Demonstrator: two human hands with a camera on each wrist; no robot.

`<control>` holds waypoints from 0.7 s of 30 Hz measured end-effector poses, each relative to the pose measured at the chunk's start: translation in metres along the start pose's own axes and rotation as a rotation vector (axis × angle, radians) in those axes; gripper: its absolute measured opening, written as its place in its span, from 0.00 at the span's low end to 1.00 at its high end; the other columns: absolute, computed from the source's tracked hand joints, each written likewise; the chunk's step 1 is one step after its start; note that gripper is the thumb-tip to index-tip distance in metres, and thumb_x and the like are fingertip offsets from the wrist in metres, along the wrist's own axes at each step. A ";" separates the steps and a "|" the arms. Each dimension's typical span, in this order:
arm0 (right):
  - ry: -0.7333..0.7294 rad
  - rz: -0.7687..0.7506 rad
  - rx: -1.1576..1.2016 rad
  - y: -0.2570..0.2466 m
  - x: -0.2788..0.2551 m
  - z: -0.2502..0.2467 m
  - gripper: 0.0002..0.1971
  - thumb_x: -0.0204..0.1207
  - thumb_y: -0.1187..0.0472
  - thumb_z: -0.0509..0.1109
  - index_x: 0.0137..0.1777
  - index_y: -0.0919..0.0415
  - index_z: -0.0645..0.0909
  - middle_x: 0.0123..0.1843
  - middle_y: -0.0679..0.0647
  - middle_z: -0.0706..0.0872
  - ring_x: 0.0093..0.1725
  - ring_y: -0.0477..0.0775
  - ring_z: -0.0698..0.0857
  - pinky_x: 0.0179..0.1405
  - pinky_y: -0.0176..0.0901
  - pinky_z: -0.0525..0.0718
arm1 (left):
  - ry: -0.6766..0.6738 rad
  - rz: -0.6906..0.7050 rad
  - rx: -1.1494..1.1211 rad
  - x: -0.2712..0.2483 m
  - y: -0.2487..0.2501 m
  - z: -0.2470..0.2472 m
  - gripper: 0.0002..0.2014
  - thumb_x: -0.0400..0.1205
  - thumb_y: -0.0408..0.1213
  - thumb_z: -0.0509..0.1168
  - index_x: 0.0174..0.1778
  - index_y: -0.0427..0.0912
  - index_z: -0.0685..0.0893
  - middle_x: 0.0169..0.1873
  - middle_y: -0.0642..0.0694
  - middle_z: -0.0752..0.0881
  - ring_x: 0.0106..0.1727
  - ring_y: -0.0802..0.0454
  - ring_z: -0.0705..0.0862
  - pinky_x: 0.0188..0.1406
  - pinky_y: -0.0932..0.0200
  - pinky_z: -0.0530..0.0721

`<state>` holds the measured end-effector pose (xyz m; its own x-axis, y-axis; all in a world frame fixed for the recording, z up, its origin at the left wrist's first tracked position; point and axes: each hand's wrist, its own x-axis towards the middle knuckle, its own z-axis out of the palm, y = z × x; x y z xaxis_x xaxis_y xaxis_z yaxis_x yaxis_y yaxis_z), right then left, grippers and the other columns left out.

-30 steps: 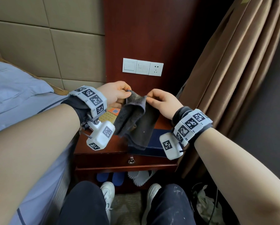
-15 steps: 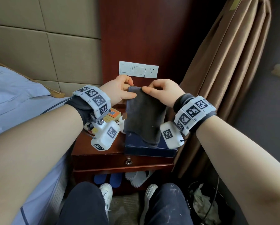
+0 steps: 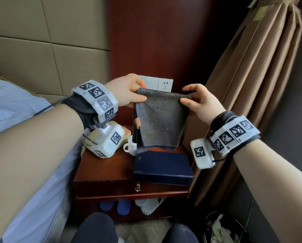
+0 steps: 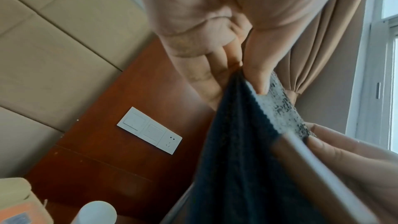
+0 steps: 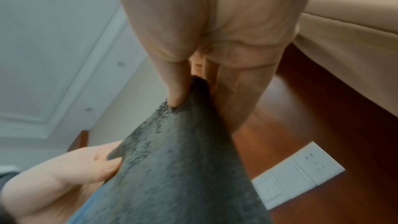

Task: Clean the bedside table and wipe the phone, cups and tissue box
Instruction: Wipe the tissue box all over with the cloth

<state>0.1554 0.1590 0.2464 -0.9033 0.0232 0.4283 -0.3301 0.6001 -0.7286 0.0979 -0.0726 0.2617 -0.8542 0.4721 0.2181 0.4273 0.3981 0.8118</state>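
Left hand: the left hand [image 3: 127, 90] pinches the top left corner of a grey cloth [image 3: 161, 120] between thumb and fingers; the left wrist view shows the thumb [image 4: 256, 74] pressed on the cloth's edge.
Right hand: the right hand [image 3: 201, 102] pinches the top right corner, thumb in front, other fingers behind or lifted.
Cloth: one, folded, held upright and stretched flat between the two hands, hanging above the counter [image 3: 103, 169]; its lower edge ends just above the dark blue tissue box [image 3: 162, 168].
Change: a second ago the cloth drooped in loose folds between hands held close together; now the hands are further apart and the top edge is taut and level. The view has also tipped down, so more of the counter's front shows.
Tissue box: one, lying flat at the right front of the counter.
Cup: one white cup [image 3: 130, 147] shows, its handle sticking out left of the cloth; whether a second stands behind the cloth cannot be told.
Phone: one cream phone [image 3: 89, 142], at the left of the counter, largely hidden by the left wrist camera.
Behind: one white switch and socket panel [image 3: 158, 84] on the red-brown wall panel.
Beside: bed [image 3: 10, 106] to the left, brown curtain [image 3: 251, 81] to the right.
Below: two blue slippers [image 3: 115, 206] and white slippers [image 3: 149, 205] under the counter.
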 end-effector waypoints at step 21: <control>0.012 0.262 -0.484 -0.037 0.102 -0.231 0.04 0.76 0.59 0.69 0.48 0.49 0.80 0.39 0.41 0.80 0.42 0.45 0.79 0.47 0.32 0.73 | -0.395 0.142 0.025 0.214 0.170 0.042 0.08 0.81 0.33 0.64 0.50 0.52 0.78 0.43 0.52 0.85 0.43 0.58 0.87 0.40 0.63 0.88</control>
<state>0.1388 0.3239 0.4404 -0.9341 0.2286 0.2741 0.0716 0.8723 -0.4836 0.0002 0.1289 0.4232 -0.6092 0.7868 0.0986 0.5439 0.3241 0.7740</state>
